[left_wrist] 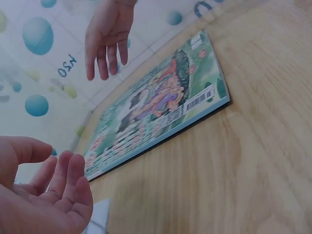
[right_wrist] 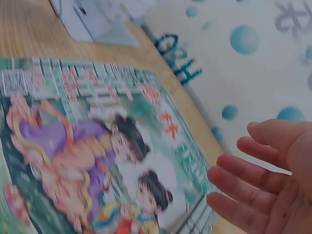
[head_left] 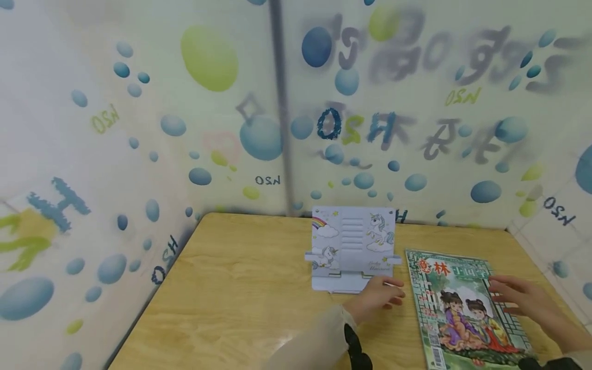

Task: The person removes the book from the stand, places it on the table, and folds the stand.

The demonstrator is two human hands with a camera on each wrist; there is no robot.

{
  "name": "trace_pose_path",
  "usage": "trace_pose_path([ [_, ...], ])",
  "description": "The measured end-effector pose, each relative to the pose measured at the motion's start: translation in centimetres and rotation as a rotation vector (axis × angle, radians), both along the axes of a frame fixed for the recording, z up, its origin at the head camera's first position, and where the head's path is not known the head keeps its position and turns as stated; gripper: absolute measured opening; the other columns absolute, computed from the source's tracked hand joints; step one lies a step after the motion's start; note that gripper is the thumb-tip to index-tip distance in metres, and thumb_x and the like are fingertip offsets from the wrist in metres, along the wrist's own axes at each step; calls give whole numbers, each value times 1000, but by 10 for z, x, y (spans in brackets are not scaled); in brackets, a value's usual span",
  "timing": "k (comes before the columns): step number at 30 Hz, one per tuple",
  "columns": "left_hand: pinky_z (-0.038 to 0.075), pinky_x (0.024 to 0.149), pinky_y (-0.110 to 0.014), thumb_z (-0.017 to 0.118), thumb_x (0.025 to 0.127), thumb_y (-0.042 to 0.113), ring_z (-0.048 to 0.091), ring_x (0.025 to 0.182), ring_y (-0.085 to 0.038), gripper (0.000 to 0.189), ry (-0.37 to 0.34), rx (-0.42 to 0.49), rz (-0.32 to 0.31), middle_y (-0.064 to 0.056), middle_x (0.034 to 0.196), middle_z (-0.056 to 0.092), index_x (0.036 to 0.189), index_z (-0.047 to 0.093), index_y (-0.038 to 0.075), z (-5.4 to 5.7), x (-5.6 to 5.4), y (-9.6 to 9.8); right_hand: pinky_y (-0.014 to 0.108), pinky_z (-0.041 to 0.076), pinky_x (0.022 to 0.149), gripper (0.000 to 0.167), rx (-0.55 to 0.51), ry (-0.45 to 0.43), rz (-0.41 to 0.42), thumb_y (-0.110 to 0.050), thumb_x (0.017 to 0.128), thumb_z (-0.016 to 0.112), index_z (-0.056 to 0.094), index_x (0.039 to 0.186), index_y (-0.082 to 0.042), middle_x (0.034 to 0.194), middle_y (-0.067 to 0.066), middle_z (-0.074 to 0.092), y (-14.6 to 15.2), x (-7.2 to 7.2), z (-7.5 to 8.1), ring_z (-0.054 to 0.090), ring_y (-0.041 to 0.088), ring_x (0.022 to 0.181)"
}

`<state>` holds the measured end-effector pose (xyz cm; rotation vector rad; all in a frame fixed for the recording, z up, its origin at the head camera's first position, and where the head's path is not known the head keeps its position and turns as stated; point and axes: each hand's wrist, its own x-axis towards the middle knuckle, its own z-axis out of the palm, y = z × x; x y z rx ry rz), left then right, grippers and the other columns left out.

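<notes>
Your left hand (head_left: 376,297) is left of the magazine (head_left: 462,316); your right hand (head_left: 524,299), by its right edge; both hands' fingers apart.

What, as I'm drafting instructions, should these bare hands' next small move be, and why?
Probably bring the left hand and right hand in to grip the side edges of the green rectangular paper magazine. Both are open, on either side of it, without gripping; it lies flat on the light-brown wooden table, and the white unicorn-printed stand nearby holds nothing.
</notes>
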<state>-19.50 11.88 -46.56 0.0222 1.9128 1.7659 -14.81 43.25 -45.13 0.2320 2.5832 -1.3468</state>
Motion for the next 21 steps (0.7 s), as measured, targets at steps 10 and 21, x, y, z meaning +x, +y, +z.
trace_pose_path([
  [10, 50, 68, -39, 57, 89, 7, 63, 74, -20, 19, 167, -86, -138, -2, 83, 65, 107, 62, 5, 24, -17, -46, 38, 53, 68, 31, -85, 151, 153, -26, 97, 46, 57, 121, -10, 109, 22, 60, -66, -20, 21, 63, 12, 84],
  [21, 51, 72, -38, 57, 89, 10, 64, 80, -21, 25, 238, -145, -81, -8, 91, 66, 113, 60, 2, 36, -44, -104, 40, 52, 70, 48, -74, 220, 239, -29, 95, 50, 46, 129, 5, 114, 25, 56, -133, -50, 32, 60, 28, 91],
])
